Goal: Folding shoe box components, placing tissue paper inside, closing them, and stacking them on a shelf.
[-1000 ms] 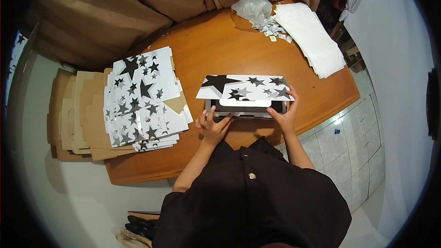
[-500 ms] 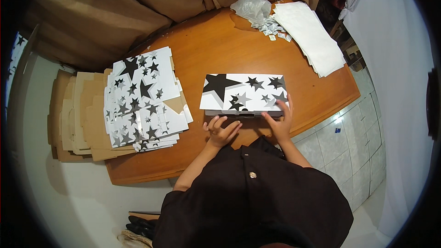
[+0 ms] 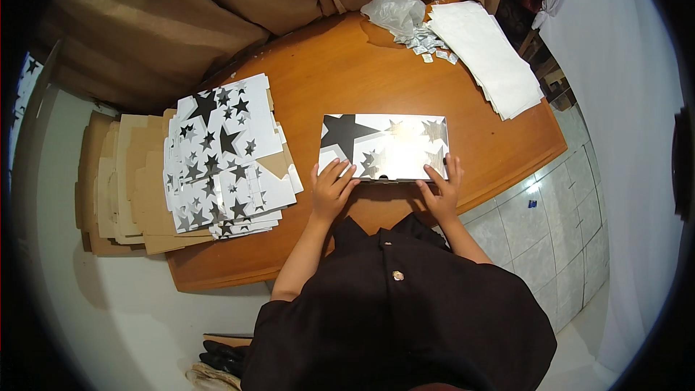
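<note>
A white cardboard box printed with black and grey stars lies in front of me, its lid down along the near edge. A dark round notch shows midway along that edge. At its near left corner, my left hand rests with fingers stretched out over the lid and the thumb by the front edge. My right hand touches the near right corner, fingers spread over the lid and the right side. Neither hand is wrapped round the box. Light glares off the lid's right half.
Flat star-printed cardboard blanks are stacked on the left, with brown cardboard beside them. At the far right lie white paper sheets, a clear plastic bag and small sachets. The wooden table has a curved edge.
The lid's near edge has come down, and the gap below it has closed. My left hand has moved up from below the box onto the lid; my right hand has shifted slightly down and left.
</note>
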A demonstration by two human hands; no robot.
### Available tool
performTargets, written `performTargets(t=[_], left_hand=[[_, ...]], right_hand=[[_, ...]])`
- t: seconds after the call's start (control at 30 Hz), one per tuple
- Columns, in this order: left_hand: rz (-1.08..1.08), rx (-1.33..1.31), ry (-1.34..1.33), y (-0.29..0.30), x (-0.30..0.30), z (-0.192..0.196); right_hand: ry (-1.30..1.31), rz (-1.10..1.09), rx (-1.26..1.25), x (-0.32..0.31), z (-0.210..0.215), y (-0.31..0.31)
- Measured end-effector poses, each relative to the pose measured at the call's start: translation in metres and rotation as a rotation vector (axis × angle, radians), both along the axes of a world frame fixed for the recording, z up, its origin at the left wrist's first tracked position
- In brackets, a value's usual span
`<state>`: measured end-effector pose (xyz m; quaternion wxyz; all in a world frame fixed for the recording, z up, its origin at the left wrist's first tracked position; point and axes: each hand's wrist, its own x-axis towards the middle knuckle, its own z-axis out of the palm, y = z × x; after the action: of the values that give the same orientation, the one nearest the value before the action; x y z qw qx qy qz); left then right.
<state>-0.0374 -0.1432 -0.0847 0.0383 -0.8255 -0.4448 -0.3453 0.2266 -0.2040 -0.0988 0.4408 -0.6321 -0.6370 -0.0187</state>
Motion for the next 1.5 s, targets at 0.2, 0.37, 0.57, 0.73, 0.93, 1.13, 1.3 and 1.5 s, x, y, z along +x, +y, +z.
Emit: performTargets(t=[0.2, 0.37, 0.57, 0.73, 0.93, 1.13, 1.3, 1.5], left_hand=[[-0.014, 0.007, 0.03, 0.001, 0.0, -0.003], [0.031, 0.023, 0.025, 0.005, 0.005, -0.02], [0.067, -0.006, -0.013, 0.002, 0.014, -0.008], [0.064, -0.056, -0.066, -0.002, 0.029, 0.013], [0.022, -0.088, -0.074, 0.01, 0.042, 0.017], [0.006, -0.108, -0.025, 0.014, 0.041, 0.012], [0.006, -0.074, -0.025, 0.013, 0.045, 0.017], [0.024, -0.017, -0.013, 0.019, 0.044, 0.005]], right_hand=[[-0.133, 0.073, -0.068, 0.011, -0.012, 0.008], [-0.167, 0.079, -0.13, 0.011, 0.01, 0.031], [-0.2, 0.322, 0.076, -0.023, 0.013, 0.031], [-0.204, 0.297, 0.112, -0.036, -0.007, 0.036], [-0.233, 0.292, 0.263, -0.035, -0.016, 0.04], [-0.246, 0.262, 0.199, -0.037, -0.006, 0.041], [-0.07, 0.28, -0.002, -0.035, 0.005, 0.049], [-0.248, 0.252, 0.121, -0.027, 0.007, 0.064]])
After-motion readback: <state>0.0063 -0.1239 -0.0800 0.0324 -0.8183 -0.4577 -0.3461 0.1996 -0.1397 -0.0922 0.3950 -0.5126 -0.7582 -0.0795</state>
